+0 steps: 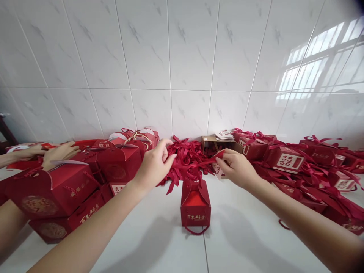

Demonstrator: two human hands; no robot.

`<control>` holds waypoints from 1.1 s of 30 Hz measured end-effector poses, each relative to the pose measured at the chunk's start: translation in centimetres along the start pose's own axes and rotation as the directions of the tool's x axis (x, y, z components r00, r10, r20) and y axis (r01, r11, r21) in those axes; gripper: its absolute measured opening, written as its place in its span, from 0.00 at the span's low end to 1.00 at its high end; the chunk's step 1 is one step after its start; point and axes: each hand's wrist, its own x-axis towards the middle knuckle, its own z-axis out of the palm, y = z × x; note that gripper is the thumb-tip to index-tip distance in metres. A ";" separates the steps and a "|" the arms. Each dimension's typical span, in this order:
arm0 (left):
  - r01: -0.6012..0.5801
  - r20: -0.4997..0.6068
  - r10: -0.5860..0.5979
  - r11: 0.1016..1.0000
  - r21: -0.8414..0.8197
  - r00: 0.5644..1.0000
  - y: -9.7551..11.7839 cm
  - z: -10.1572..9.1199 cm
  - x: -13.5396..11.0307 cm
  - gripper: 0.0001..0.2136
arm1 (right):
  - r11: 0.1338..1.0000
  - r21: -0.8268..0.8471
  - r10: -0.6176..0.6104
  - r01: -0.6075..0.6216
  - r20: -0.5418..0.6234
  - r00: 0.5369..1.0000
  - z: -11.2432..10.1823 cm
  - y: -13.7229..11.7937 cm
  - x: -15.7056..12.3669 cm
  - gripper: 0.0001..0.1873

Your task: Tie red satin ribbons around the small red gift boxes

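My left hand (156, 163) and my right hand (238, 167) each pinch one end of a red ribbon (196, 162), which stretches between them. Below the ribbon, a small red gift box (195, 204) with gold lettering and an open top stands on the white tiled floor (176, 242). Behind the hands lies a heap of loose red ribbons (189, 153). The right hand also presses a small white patterned tag (218, 171) against its fingers.
Larger red gift boxes (57, 189) are piled at the left, where another person's hands (57, 152) work. Ribboned small boxes (287, 159) cover the floor at the right. An open cardboard box (213, 144) with cards sits against the white tiled wall (182, 57).
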 end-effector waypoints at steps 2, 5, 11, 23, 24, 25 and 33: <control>0.026 0.052 -0.033 0.991 0.129 0.998 -1.2 -0.8 0.0 0.11 | 0.984 -0.133 0.136 -0.116 0.147 0.980 -0.8 1.0 -0.6 0.19; 0.106 0.252 -0.182 0.953 0.285 0.951 -3.3 -1.7 -0.7 0.12 | 0.914 -0.351 0.326 -0.204 0.335 0.884 -1.4 3.0 -1.9 0.13; 0.088 0.442 -0.314 0.884 0.460 0.840 -7.6 -1.6 -4.0 0.10 | 0.831 -0.524 0.480 -0.184 0.511 0.713 -0.6 6.0 -4.9 0.07; 0.343 0.456 -0.250 0.930 -0.132 0.854 -5.5 3.6 -5.8 0.03 | 0.966 0.132 0.139 -0.220 0.452 0.881 2.8 2.1 -4.1 0.24; 0.366 0.468 -0.255 0.916 -0.163 0.846 -5.3 4.1 -6.0 0.04 | 0.951 0.197 0.124 -0.238 0.460 0.879 3.4 1.6 -4.1 0.25; 0.386 0.479 -0.262 0.905 -0.181 0.838 -5.1 4.5 -6.3 0.06 | 0.935 0.251 0.112 -0.252 0.465 0.878 4.0 1.1 -4.2 0.24; 0.575 0.527 -0.378 0.769 -0.279 0.761 -4.9 6.0 -7.8 0.12 | 0.679 0.451 0.176 -0.579 0.666 0.725 7.1 0.6 -4.9 0.25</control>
